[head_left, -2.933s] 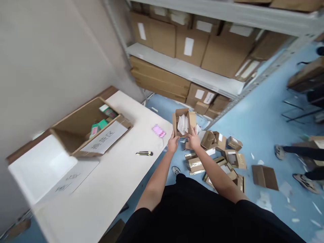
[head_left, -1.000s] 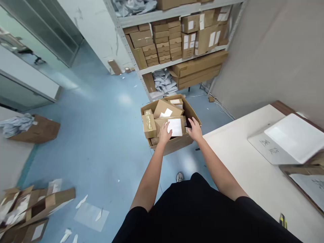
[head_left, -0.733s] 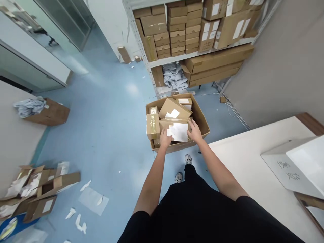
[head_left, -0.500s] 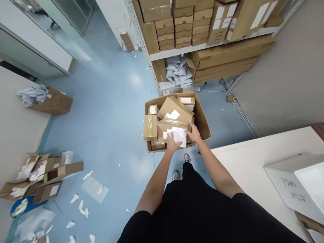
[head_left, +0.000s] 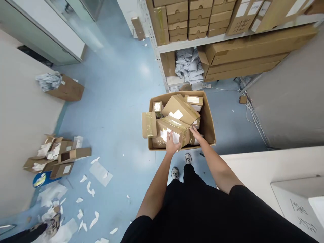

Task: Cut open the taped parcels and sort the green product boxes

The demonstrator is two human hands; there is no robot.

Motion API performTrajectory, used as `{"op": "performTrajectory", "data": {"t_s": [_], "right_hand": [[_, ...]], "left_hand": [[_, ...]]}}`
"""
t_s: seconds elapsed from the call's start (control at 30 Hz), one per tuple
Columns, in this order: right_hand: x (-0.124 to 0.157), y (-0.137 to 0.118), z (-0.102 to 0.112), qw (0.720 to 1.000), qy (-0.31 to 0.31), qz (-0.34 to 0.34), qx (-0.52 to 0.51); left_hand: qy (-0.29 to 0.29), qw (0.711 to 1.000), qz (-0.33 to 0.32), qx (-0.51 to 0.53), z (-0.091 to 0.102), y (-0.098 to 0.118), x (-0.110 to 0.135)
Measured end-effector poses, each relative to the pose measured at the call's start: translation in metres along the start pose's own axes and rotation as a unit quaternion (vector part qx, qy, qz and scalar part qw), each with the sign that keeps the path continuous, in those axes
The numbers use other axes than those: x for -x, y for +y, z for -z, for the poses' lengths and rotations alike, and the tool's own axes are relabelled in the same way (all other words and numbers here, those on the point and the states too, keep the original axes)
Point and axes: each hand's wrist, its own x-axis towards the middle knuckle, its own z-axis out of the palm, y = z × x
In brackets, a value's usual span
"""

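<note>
A taped cardboard box (head_left: 165,123) with white labels on its near side lies slanted among other parcels in a large open carton (head_left: 211,128). My left hand (head_left: 172,145) grips its near side, fingers over the white labels and thumb to the right. At the upper right corner of the same box, my right hand (head_left: 196,134) holds on with its fingertips. Behind it leans a bigger parcel (head_left: 180,107) with white labels. A smaller taped box (head_left: 149,125) rests over the carton's left rim. The underside of the held box is hidden.
Shelving (head_left: 182,47) with stacked boxes stands beyond the carton. A white table (head_left: 250,162) is to the right. Opened boxes (head_left: 63,160) and paper scraps (head_left: 92,189) lie on the left floor. Another person's leg and shoe (head_left: 52,226) show at lower left.
Between my hands the box has tilted, its right end now turned more toward me. My right hand has shifted slightly right. The view has swung, and a person's leg has appeared at lower left.
</note>
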Motion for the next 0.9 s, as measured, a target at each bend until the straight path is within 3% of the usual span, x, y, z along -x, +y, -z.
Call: {"op": "performTrajectory", "data": {"t_s": [0.17,0.33,0.47,0.6,0.77,0.9], "right_hand": [[0.022,-0.018,-0.036,0.998,0.030,0.029,-0.050],[0.069,-0.052,-0.035,0.991,0.073,0.091,-0.059],[0.123,-0.069,-0.016,0.980,0.120,0.151,-0.053],[0.189,-0.066,0.014,0.962,0.182,0.188,-0.078],[0.278,-0.035,0.059,0.917,0.299,0.222,-0.139],[0.348,0.011,0.097,0.874,0.406,0.208,-0.169]], "left_hand": [[-0.002,0.999,0.005,0.033,0.016,-0.001,0.003],[0.046,0.997,-0.012,0.063,0.028,0.012,0.029],[0.057,0.988,-0.100,0.102,0.037,0.020,0.058],[0.008,0.979,-0.179,0.101,0.041,0.035,0.087],[-0.094,0.956,-0.264,0.083,0.027,0.068,0.123],[-0.175,0.929,-0.317,0.082,-0.008,0.093,0.163]]}}
